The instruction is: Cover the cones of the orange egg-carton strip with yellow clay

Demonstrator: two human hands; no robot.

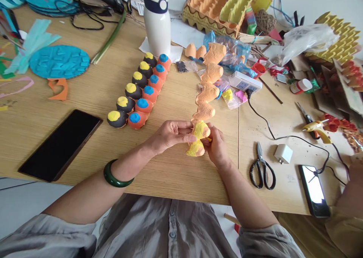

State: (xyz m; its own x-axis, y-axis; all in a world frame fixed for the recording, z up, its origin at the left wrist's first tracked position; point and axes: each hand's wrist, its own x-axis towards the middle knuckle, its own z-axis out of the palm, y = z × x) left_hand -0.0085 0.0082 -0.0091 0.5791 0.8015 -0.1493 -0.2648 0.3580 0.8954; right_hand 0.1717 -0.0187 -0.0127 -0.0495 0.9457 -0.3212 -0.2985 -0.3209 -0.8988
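Observation:
A long strip of orange egg carton cups (208,93) points away from me, its two nearest cups covered with yellow clay (200,130). My left hand (172,135) grips the strip's near end from the left, thumb on the yellow part. Against the right side of the same end, my right hand (217,144) is closed, with a bit of yellow showing at its fingertips; its fingers are partly hidden. To the left lie two rows of painted cups: black cups (125,104) topped with yellow and orange-red cups (150,94) topped with blue.
A dark tablet (61,144) lies at left, below a blue oval disc (59,61). Behind stands a white bottle (157,23). Rightward are scissors (262,167), a white charger (283,153), a phone (313,190), a power strip (245,81) with its cable, and a glue gun (317,127). Another person's arm shows at far right.

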